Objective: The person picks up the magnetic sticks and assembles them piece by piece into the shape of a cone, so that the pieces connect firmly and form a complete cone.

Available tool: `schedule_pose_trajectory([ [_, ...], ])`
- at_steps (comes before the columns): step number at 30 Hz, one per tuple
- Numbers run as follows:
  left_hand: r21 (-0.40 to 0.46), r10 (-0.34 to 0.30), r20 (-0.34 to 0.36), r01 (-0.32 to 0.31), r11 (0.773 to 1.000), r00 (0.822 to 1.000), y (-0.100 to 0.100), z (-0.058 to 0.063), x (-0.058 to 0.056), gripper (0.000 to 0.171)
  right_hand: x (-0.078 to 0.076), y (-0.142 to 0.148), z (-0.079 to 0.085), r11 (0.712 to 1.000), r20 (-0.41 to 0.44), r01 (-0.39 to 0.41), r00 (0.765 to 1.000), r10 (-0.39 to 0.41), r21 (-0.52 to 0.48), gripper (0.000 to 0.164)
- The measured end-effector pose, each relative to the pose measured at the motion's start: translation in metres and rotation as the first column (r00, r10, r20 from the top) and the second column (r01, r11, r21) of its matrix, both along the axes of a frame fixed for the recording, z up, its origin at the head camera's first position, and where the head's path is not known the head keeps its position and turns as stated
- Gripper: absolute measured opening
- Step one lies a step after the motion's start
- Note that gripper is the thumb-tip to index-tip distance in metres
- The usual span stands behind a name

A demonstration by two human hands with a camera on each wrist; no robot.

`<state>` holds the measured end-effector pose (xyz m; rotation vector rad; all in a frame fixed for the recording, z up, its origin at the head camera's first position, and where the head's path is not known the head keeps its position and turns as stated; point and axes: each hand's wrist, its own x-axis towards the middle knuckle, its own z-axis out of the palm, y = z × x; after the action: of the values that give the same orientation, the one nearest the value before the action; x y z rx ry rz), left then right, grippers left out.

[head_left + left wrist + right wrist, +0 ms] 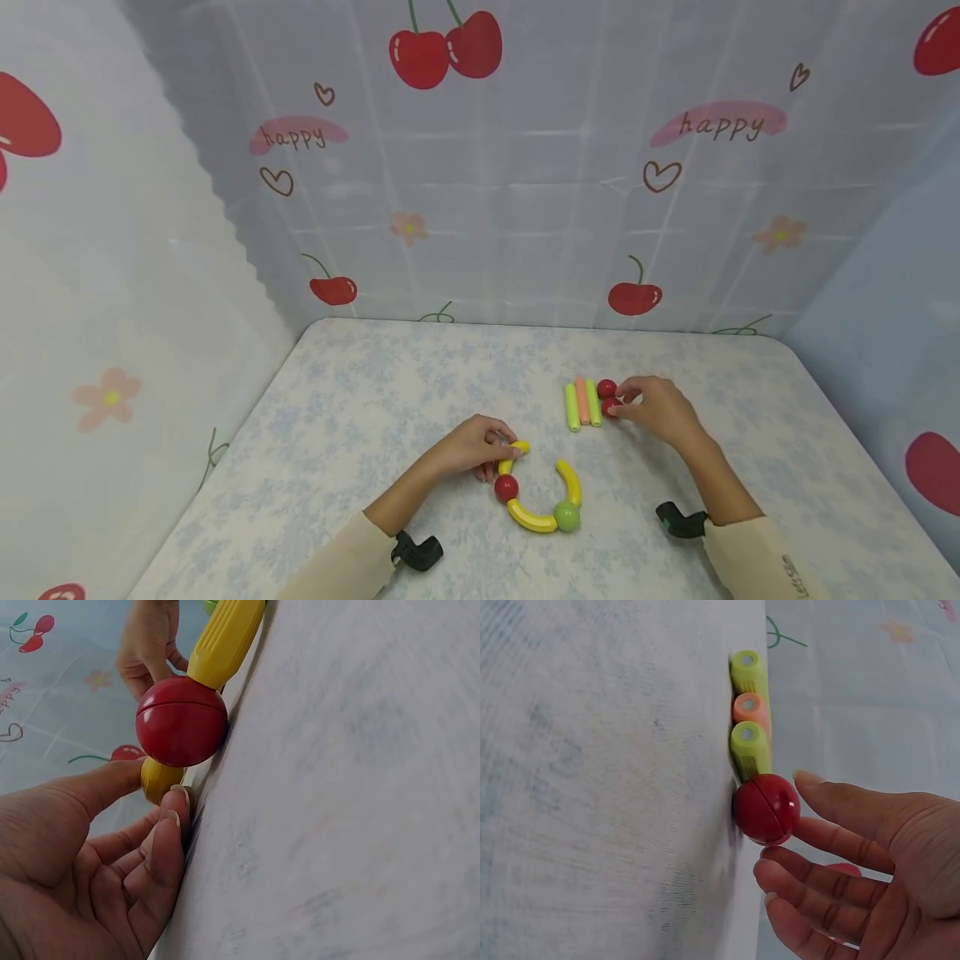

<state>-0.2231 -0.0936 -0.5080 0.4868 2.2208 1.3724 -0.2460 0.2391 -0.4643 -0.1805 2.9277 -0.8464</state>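
Note:
Magnetic toy pieces lie on the table. My left hand (476, 446) pinches the end of a yellow curved rod (522, 447) between thumb and fingers. That rod meets a red ball (506, 487); beyond it come another yellow curved rod (532, 518), a green ball (567, 516) and a third yellow curved rod (571, 482), forming an unclosed ring. My right hand (660, 408) reaches to two red balls, a nearer one (766, 809) and a farther one (607, 388). Its fingers are spread loosely about the nearer ball; any firm grip is not visible.
Left of the two red balls lie a yellow-green rod (572, 407), an orange rod (582, 401) and another yellow-green rod (593, 403), side by side. A cherry-printed curtain (480, 208) rises behind the table (390, 375). Black wrist mounts sit on both forearms.

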Motion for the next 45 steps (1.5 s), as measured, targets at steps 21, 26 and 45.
schedule_pose_trajectory([
  [21,0.02,-0.009,0.044,0.008,1.0,0.999,-0.005,-0.001,-0.002,0.016,-0.006,-0.004,-0.013,0.999,0.019,-0.042,0.999,0.041,0.035,0.037],
  [26,0.029,-0.029,0.054,0.027,0.999,0.998,-0.004,-0.002,-0.003,0.02,0.0,-0.005,-0.003,0.999,-0.014,-0.015,1.0,0.015,0.05,0.037],
  [45,0.049,-0.04,0.072,0.036,0.998,0.997,-0.005,0.0,-0.004,0.018,0.022,-0.048,0.011,0.954,-0.102,-0.273,0.96,0.261,-0.125,0.027],
])
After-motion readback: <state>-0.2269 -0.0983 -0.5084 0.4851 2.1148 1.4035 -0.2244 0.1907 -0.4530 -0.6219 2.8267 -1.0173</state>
